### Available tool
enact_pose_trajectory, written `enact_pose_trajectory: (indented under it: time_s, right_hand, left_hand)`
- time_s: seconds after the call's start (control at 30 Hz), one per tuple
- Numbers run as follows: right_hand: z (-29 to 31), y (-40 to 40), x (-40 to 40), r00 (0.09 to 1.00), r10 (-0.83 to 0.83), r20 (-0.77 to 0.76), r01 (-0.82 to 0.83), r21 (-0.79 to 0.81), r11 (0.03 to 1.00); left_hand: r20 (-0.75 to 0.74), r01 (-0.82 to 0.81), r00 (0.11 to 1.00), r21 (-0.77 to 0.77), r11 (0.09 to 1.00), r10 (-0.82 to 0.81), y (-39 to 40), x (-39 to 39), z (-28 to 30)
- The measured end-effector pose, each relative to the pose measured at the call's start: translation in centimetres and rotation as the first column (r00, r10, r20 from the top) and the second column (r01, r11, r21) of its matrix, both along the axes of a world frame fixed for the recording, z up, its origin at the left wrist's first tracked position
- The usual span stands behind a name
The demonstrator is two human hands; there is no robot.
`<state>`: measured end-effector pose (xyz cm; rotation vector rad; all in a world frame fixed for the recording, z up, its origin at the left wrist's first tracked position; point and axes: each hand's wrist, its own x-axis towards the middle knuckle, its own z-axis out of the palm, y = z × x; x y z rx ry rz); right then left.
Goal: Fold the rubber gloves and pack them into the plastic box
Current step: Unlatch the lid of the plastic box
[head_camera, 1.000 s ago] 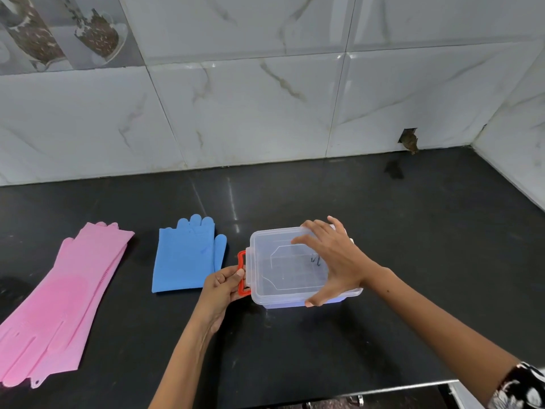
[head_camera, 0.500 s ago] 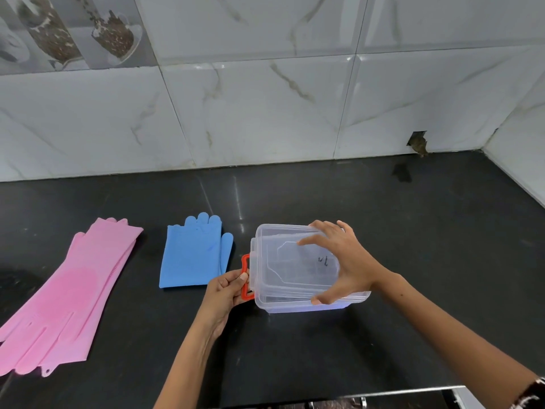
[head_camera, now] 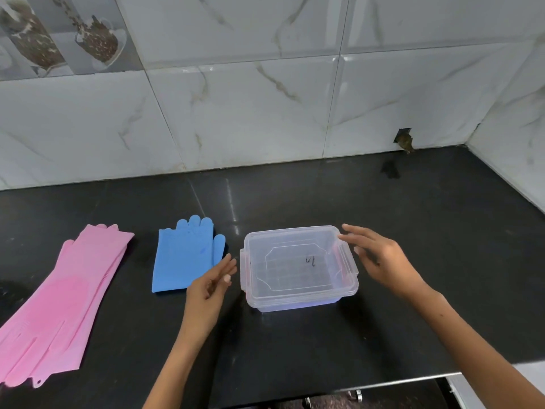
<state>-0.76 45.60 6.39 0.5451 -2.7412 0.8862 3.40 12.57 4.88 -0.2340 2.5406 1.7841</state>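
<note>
Head: scribbled plastic box (head_camera: pixel 298 267), unreadable.

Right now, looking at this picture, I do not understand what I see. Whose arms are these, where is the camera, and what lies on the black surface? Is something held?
There is no machine here. A person wears a wide camera on the head, so the single view looks down at that person's own two arms. The left hand and the right hand are both open and hold nothing; they hover beside a clear plastic box with its lid on. It stands on a black stone counter. Left of the box lies a folded blue rubber glove, and further left a long pink rubber pair of gloves, lying flat.
</note>
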Motion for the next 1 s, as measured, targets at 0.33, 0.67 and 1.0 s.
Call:
enact_pose_trajectory:
  time_s: [0.33,0.67,1.0]
  right_hand:
    - [-1.6,0.4,2.1,0.999,0.045,0.005,-0.044,-0.154,0.987]
    - [-1.4,0.7,2.4,0.995,0.100,-0.016,-0.101,-0.128,0.987]
    - [-3.4,-0.6,3.0,0.994,0.017,0.106,0.025,-0.381,0.924]
  left_hand:
    - [0.090,-0.046,0.995,0.187,0.981,0.030,1.9,1.4,0.7]
    - [0.133,-0.113,0.988,0.272,0.956,0.079,2.2,1.7,1.4]
    - [0.154,-0.106,0.986,0.254,0.961,0.068,2.3,1.6,1.4]
